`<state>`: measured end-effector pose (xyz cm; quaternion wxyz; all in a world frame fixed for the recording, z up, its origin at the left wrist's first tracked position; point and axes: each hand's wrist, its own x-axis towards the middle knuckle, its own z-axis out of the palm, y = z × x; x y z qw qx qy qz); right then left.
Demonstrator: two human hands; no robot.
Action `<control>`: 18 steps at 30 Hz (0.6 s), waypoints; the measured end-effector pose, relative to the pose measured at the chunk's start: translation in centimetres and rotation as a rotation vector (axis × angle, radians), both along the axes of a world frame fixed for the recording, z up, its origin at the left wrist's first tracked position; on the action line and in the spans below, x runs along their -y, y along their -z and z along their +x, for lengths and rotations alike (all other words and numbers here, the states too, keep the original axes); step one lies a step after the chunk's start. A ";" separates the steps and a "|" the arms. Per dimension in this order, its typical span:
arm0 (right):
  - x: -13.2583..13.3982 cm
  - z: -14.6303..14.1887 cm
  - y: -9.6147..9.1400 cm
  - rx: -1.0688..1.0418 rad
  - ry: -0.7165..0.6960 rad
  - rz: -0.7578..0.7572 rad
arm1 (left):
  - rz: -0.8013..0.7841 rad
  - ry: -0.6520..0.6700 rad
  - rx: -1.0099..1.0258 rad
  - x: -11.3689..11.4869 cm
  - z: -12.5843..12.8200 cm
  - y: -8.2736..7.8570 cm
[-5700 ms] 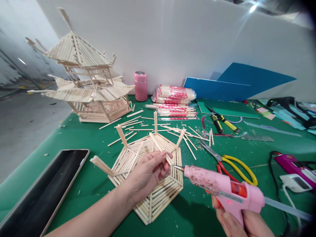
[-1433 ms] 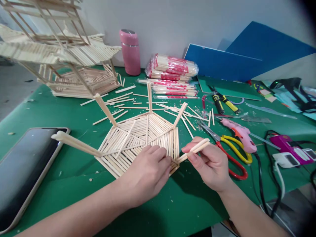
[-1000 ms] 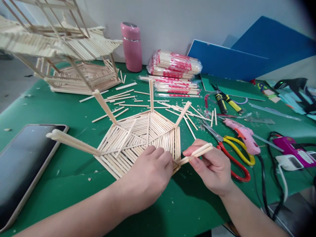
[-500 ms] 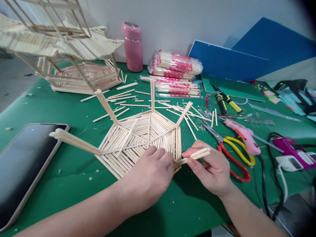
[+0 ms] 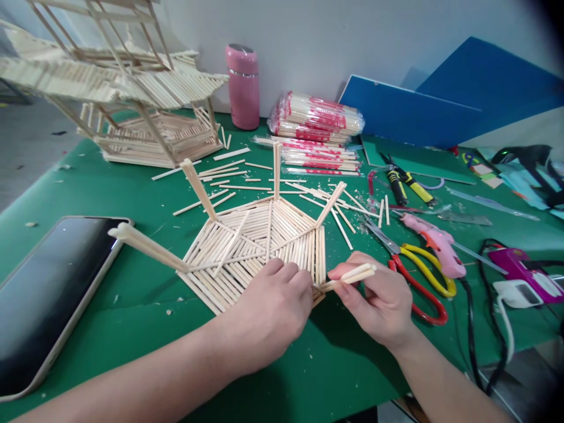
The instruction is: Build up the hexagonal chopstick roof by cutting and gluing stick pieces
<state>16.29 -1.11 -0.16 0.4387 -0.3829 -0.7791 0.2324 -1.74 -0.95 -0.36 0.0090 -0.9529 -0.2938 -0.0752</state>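
Your left hand (image 5: 273, 305) is lying on the near right corner of the hexagonal chopstick panel (image 5: 247, 241), its fingers curled and pressing down on the slats. The thumb is hidden, so I cannot tell whether that grip is pinching the edge or only bearing on it. Your right hand (image 5: 381, 299) is pinching a short doubled chopstick piece (image 5: 352, 275) between thumb and fingers, with the piece's inner end touching that same corner and tilting slightly upward to the right.

The panel is sitting on the green worktop (image 5: 132, 329) near the middle of the front edge, with five similar pieces sticking up and outward from its other corners. Yellow-handled scissors (image 5: 423, 282) and a pink glue gun (image 5: 434, 244) are lying just right of your right hand. A dark tablet (image 5: 53, 282) is resting by the left edge. A chopstick pagoda model (image 5: 141, 117), a pink flask (image 5: 242, 85) and wrapped chopstick packs (image 5: 317, 120) are standing along the back edge.
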 end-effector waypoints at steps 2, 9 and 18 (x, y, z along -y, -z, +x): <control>0.0 -0.1 0.0 0.003 0.002 -0.009 | -0.007 0.000 0.009 -0.1 0.0 0.0; -0.1 -0.2 -0.2 0.012 0.026 -0.012 | -0.004 0.005 0.029 -0.1 0.0 -0.1; -0.1 -0.2 -0.3 0.020 0.041 -0.027 | -0.002 0.003 0.013 0.0 0.0 -0.2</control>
